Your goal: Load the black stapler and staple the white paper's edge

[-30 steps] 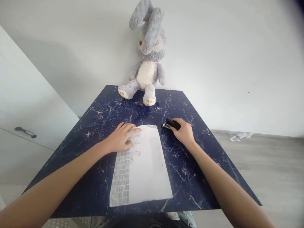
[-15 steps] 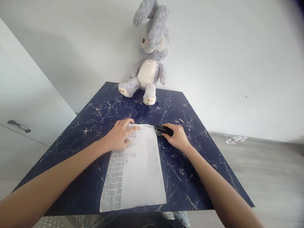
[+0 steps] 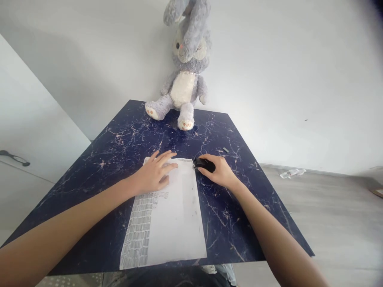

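A plush rabbit (image 3: 185, 75) sits on the table (image 3: 119, 135) well beyond the right hand (image 3: 220, 173); a small dark piece (image 3: 226, 150) lies nearer, a bottle (image 3: 289, 173) farther right.

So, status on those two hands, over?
Left hand flat on paper, top end. Right hand gripping stapler at the sheet's top right corner. Rabbit on table, far edge, apart from both.

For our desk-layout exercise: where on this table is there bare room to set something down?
Free: the table left of the paper; the strip between plush rabbit and paper; the right side, beyond the right hand. Crowded: the paper's far edge, where left hand, right hand and stapler meet.
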A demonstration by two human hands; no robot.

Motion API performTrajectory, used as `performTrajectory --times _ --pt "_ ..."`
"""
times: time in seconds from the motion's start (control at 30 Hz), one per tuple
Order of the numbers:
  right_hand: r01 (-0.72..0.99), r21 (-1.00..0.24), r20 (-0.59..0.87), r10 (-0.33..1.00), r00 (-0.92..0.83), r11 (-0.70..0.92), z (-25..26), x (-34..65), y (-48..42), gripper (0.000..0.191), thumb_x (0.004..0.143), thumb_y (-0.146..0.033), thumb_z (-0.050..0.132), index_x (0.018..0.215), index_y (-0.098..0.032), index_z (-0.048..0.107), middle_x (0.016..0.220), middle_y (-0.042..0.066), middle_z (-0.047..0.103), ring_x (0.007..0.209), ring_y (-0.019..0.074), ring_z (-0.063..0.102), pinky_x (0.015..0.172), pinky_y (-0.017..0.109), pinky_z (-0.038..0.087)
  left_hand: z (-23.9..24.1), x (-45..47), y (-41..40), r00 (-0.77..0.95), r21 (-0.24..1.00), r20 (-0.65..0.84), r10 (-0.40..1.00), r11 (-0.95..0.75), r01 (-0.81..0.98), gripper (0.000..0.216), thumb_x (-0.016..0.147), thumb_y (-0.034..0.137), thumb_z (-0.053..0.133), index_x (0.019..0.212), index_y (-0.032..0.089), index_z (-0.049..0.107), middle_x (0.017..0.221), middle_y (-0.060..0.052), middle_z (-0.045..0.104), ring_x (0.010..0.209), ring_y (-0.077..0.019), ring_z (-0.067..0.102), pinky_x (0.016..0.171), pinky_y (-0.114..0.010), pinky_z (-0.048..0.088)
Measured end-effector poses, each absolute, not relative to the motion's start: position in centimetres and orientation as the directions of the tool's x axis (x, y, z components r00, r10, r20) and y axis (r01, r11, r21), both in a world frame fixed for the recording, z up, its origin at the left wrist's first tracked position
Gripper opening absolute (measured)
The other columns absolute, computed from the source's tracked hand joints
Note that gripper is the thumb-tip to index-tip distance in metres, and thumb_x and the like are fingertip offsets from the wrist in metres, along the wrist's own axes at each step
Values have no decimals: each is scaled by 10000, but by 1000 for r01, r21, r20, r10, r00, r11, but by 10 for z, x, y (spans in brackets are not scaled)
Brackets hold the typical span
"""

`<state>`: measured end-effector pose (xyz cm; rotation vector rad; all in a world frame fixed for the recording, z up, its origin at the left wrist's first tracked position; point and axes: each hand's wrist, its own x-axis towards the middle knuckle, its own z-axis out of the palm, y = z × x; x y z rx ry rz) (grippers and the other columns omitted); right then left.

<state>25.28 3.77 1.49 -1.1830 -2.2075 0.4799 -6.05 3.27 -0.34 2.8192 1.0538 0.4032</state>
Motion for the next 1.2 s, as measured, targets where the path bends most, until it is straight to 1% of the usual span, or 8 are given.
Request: performTrajectory --times 0.07,0.17,0.3,0.53,0.7,0.83,1.03,1.2 --pt "642 -559 354 852 -386 524 17 249 37 201 983 -347 600 1102 -226 707 1075 55 748 949 238 700 857 353 517 -5 -47 31 730 241 148 667 -740 628 488 1029 354 484 1511 280 503 1725 -90 212 1574 -364 230 1265 -614 181" --pt "663 -571 410 868 -280 484 15 242 36 337 1087 -357 405 1020 -213 702 1017 67 736 915 223 687 843 347 499 -9 -30 30 741 265 86 666 -732 627 568 1057 458 449 1607 346 360 1748 -60 142 1598 -363 153 1264 -629 163" --pt "722 -494 377 868 -324 484 8 236 33 288 1086 -368 443 1067 -218 688 1023 73 717 921 232 660 837 348 484 -14 -23 21 749 242 46 661 -735 634 622 1062 443 434 1650 367 248 1752 -36 96 1606 -371 87 1260 -661 105" --pt "801 -406 390 876 -283 439 0 233 30 421 1125 -324 295 928 -197 644 868 68 669 805 215 583 805 364 432 -17 -23 8 749 240 91 657 -744 623 626 1027 368 467 1631 382 304 1751 -6 113 1599 -396 107 1244 -699 73" --pt "817 -383 445 861 -246 431 -8 231 27 401 1116 -286 319 869 -198 621 802 57 629 772 206 554 786 367 417 -16 -22 9 747 260 94 658 -740 620 664 992 313 484 1632 366 315 1746 -23 151 1590 -408 141 1233 -719 75" --pt "826 -380 458 860 -224 417 -11 230 28 369 1100 -249 344 866 -193 624 787 51 626 742 194 541 760 361 403 -18 -24 8 741 286 120 661 -738 612 652 996 334 485 1627 377 327 1735 -8 206 1589 -394 160 1246 -701 68" --pt "837 -374 458 864 -209 401 -10 226 30 372 1088 -215 333 858 -191 624 804 52 639 735 186 553 750 358 397 -19 -19 9 726 321 144 672 -726 608 637 999 401 492 1620 381 347 1727 3 235 1584 -408 162 1239 -725 67" --pt "874 -323 427 880 -208 363 -10 225 27 340 1075 -199 347 897 -187 637 832 56 652 775 195 567 783 369 403 -20 -16 6 695 334 155 702 -699 632 652 990 460 526 1615 380 361 1722 7 249 1581 -408 171 1246 -723 76"
